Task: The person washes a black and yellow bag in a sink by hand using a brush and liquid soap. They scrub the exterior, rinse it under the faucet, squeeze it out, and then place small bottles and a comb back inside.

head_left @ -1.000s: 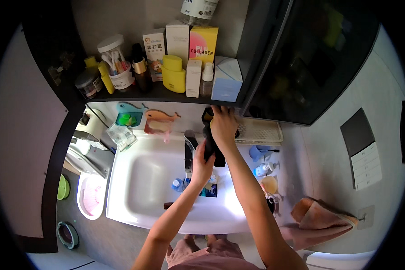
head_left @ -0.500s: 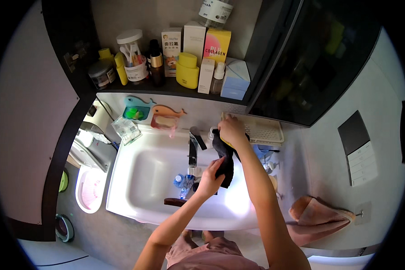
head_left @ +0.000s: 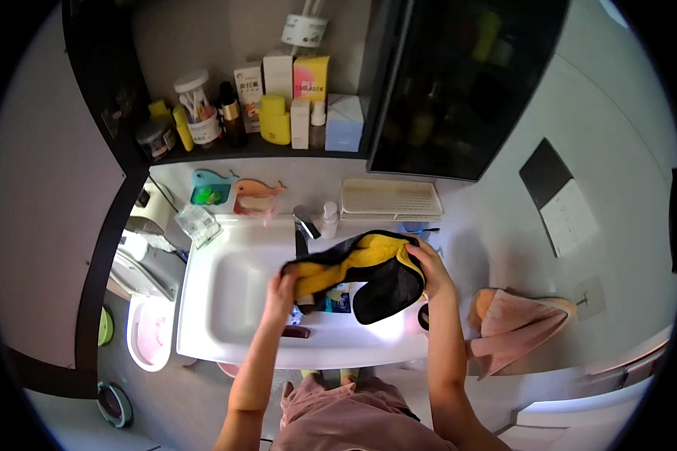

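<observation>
A black-and-yellow cleaning cloth (head_left: 376,252) is stretched between my two hands over the right part of the white sink (head_left: 233,331). My left hand (head_left: 280,295) pinches its left end, near the faucet (head_left: 302,237). My right hand (head_left: 430,268) grips the right end, where a dark flap folds down and the yellow side faces up. Partly hidden below the cloth lie a blue packet (head_left: 340,304) and some small items on the sink ledge. A dark brown comb-like piece (head_left: 296,331) rests close to the sink's front edge.
Behind the faucet stands a white pump bottle (head_left: 329,219), with a cream slotted tray (head_left: 391,201) to its right. Whale-shaped soap holders (head_left: 257,189) hang on the wall. Overhead, a shelf (head_left: 226,154) carries bottles and boxes. A pink towel (head_left: 523,323) hangs at right.
The cloth was bunched and mostly dark near the tray; now it is spread wide, showing yellow. My left hand moved left, my right hand came nearer and right. The view shifted.
</observation>
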The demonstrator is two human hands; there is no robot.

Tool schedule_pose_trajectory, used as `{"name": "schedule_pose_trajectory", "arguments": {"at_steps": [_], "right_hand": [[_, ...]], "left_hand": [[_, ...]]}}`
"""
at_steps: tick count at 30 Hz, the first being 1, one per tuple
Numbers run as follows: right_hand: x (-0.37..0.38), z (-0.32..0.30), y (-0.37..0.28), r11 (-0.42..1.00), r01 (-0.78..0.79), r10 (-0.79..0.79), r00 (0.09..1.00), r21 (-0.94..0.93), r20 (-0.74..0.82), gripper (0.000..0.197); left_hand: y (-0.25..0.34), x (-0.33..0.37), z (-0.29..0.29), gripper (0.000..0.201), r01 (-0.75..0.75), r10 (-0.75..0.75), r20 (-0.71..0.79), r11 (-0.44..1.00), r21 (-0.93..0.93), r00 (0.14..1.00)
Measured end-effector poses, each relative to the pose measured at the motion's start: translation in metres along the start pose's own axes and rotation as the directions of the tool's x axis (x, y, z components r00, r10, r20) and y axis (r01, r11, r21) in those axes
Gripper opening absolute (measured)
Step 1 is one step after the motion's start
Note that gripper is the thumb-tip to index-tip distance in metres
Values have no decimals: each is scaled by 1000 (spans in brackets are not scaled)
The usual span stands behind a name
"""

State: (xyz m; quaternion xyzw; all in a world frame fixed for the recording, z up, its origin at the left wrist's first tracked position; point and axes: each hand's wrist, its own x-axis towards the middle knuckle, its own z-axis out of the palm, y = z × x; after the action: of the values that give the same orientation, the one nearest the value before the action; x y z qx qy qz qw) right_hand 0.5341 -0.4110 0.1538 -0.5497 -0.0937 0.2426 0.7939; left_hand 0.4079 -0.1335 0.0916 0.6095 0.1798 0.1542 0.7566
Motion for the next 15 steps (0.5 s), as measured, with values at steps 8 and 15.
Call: {"name": "schedule_pose_trajectory", "arguments": {"at_steps": [8,15], "right_hand": [[-15,28,-14,983,79,-53,986,-166,155,35],[-22,57,-28,933,55,11,984,-355,180,36]], "left_hand": [[66,14,-45,37,-142,110,-232,982,-127,967],[105,26,-81,31,-241,212,-172,957,-165,962]]}}
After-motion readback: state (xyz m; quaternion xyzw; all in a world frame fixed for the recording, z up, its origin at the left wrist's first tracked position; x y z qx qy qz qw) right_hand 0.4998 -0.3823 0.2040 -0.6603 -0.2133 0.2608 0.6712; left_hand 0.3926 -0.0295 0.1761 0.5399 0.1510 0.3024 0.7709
